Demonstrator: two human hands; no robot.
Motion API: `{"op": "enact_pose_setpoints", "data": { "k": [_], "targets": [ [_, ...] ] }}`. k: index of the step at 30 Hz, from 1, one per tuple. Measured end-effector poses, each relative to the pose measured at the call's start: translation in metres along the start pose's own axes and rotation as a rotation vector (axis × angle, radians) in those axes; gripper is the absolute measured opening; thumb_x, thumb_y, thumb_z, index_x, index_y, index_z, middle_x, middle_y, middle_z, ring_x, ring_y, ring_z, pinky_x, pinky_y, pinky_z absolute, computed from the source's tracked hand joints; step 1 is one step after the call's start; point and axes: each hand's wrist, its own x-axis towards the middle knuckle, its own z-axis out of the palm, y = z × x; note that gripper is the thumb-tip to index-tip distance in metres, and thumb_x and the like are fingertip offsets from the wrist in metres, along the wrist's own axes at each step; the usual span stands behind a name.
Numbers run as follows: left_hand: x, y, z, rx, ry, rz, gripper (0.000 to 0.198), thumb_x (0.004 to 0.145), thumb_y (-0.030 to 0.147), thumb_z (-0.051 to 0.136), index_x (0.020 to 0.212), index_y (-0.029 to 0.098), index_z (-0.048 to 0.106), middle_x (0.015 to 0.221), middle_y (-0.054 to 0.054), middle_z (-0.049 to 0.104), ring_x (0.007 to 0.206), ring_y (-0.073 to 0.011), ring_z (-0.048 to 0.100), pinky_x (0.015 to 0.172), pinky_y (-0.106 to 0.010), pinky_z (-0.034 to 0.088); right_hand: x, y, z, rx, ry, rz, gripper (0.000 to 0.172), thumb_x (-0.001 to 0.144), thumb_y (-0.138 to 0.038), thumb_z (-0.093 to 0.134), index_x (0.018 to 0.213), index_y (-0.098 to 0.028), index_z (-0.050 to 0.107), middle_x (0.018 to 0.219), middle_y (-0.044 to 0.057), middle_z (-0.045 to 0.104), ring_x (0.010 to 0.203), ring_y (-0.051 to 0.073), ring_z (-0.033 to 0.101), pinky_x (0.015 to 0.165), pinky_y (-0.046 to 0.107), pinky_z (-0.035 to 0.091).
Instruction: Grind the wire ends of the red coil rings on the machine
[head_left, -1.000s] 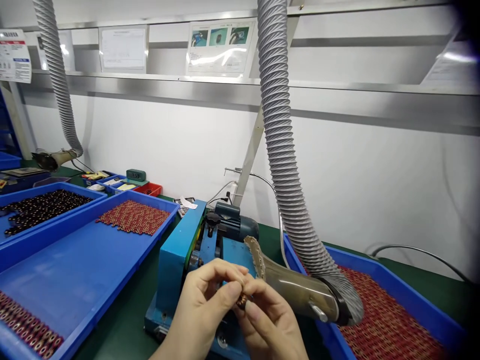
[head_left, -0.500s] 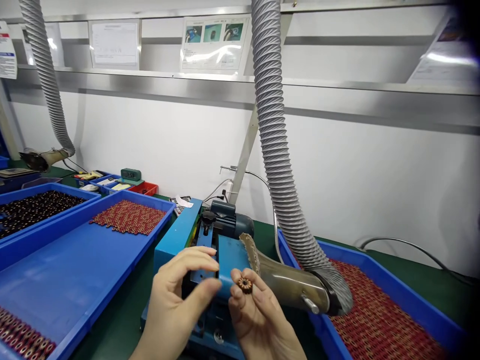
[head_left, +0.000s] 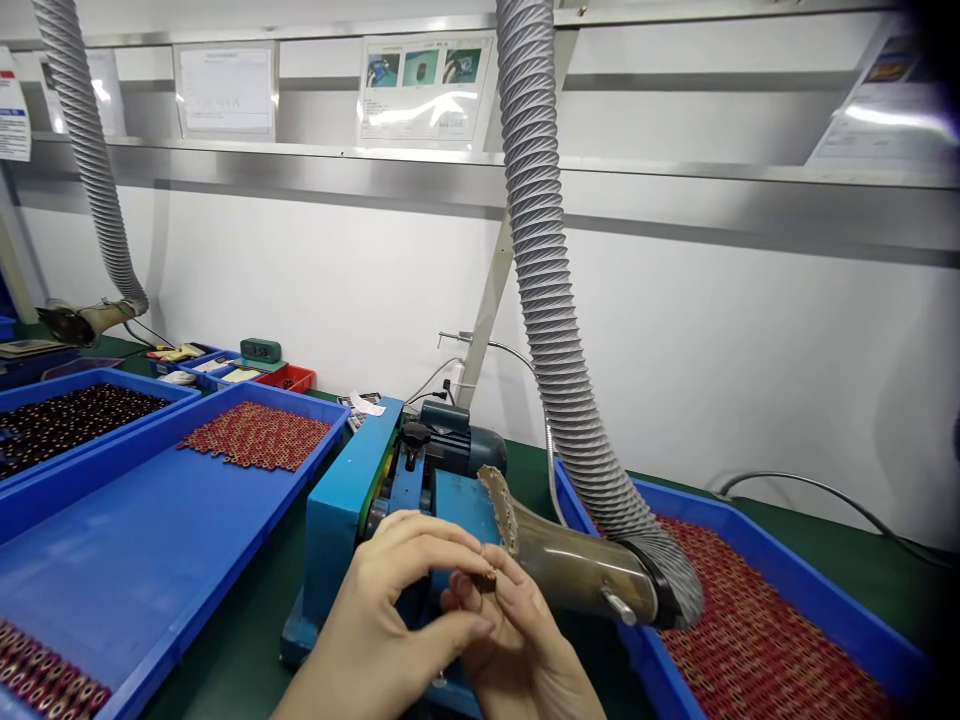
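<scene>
A small round core (head_left: 487, 581), copper-brown and toothed around its edge, is pinched in the fingertips of my right hand (head_left: 521, 625). Only a sliver of it shows. My left hand (head_left: 397, 600) reaches over from the left, its index fingertip at the top of the core. The left thumb points at my right fingers and stays apart from the index finger, so that hand is still open around the core. Both hands are in front of a blue belt-driven machine (head_left: 337, 515), hiding its near part.
A brown suction nozzle (head_left: 585, 570) on a grey hose (head_left: 551, 300) is just right of my hands. A blue tray (head_left: 825, 590) of red rings lies to the right. Another blue tray (head_left: 165, 510) at left holds red rings in two corners; black pieces (head_left: 82, 420) fill a tray beyond.
My left hand has moved right, and its fingers now come over the core. The core, shown face-on before, is now mostly covered. My right hand stays nearly in place.
</scene>
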Motion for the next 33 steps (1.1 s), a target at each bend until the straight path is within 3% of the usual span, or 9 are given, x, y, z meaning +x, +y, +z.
{"op": "enact_pose_setpoints", "data": {
  "k": [3,9,12,14,17,20,25,28,33],
  "targets": [
    [0.001,0.001,0.001,-0.016,0.011,0.021,0.038,0.071,-0.006,0.067,0.091,0.026,0.072,0.097,0.002,0.077,0.095,-0.0161,0.069,0.09,-0.028,0.05,-0.001,-0.005,0.003,0.114,0.045,0.138,0.023,0.06,-0.025,0.095,0.077,-0.024,0.08,0.075,-0.003,0.079,0.071,0.007,0.072,0.069,0.011,0.055],
    [0.003,-0.002,0.002,-0.029,0.067,0.081,0.024,0.076,0.002,0.07,0.084,0.025,0.073,0.089,0.002,0.078,0.085,-0.0163,0.072,0.097,-0.033,0.045,-0.001,-0.004,0.008,0.126,0.079,0.1,0.024,0.059,-0.022,0.095,0.078,-0.021,0.08,0.075,-0.001,0.079,0.07,0.009,0.073,0.068,0.013,0.056],
    [0.003,-0.002,0.002,-0.131,0.101,0.019,0.016,0.081,0.01,0.07,0.079,0.025,0.074,0.084,0.004,0.079,0.083,-0.0152,0.071,0.098,-0.032,0.042,-0.001,-0.003,0.01,0.125,0.069,0.081,0.024,0.059,-0.02,0.095,0.078,-0.019,0.08,0.076,0.0,0.079,0.071,0.009,0.073,0.072,0.014,0.057],
    [0.002,-0.001,0.002,-0.244,0.118,-0.064,0.013,0.085,0.017,0.069,0.074,0.023,0.072,0.081,0.002,0.077,0.082,-0.0153,0.07,0.091,-0.029,0.047,-0.001,-0.002,0.01,0.084,0.051,0.057,0.023,0.06,-0.02,0.095,0.077,-0.019,0.079,0.076,0.0,0.078,0.071,0.01,0.073,0.073,0.015,0.057],
    [0.002,-0.003,0.004,-0.451,0.093,-0.232,0.019,0.088,0.03,0.068,0.072,0.02,0.069,0.079,-0.001,0.072,0.083,-0.0157,0.067,0.078,-0.024,0.051,-0.002,-0.001,0.01,0.011,-0.001,0.049,0.02,0.062,-0.023,0.093,0.074,-0.018,0.078,0.072,0.0,0.075,0.069,0.011,0.071,0.071,0.017,0.056],
    [0.002,-0.008,0.004,-0.573,0.155,-0.296,0.023,0.088,0.036,0.069,0.073,0.019,0.069,0.079,0.0,0.07,0.083,-0.0137,0.064,0.078,-0.02,0.051,-0.002,-0.001,0.009,0.032,-0.068,0.058,0.02,0.063,-0.024,0.092,0.074,-0.016,0.077,0.068,0.0,0.071,0.064,0.01,0.068,0.064,0.017,0.054],
    [0.0,-0.008,-0.006,-0.425,0.32,-0.159,0.013,0.09,0.028,0.068,0.078,0.025,0.072,0.081,0.003,0.07,0.089,-0.011,0.064,0.085,-0.015,0.048,0.0,-0.003,0.01,0.142,-0.023,0.123,0.024,0.056,-0.018,0.095,0.071,-0.015,0.077,0.073,-0.002,0.069,0.06,0.007,0.067,0.061,0.015,0.057],
    [-0.001,-0.001,-0.009,-0.308,0.227,-0.091,0.006,0.083,0.022,0.074,0.081,0.027,0.074,0.09,0.003,0.071,0.096,-0.0126,0.064,0.09,-0.017,0.047,0.001,-0.004,0.012,0.184,0.043,0.147,0.028,0.052,-0.015,0.098,0.073,-0.014,0.079,0.075,-0.001,0.074,0.062,0.007,0.07,0.064,0.014,0.06],
    [-0.002,0.003,-0.002,-0.233,0.156,-0.103,0.015,0.079,0.013,0.073,0.083,0.028,0.072,0.096,0.003,0.07,0.097,-0.013,0.065,0.088,-0.018,0.048,0.001,-0.005,0.014,0.236,0.102,0.142,0.027,0.052,-0.014,0.098,0.073,-0.014,0.08,0.073,0.0,0.079,0.063,0.008,0.074,0.064,0.012,0.06]
  ]
}}
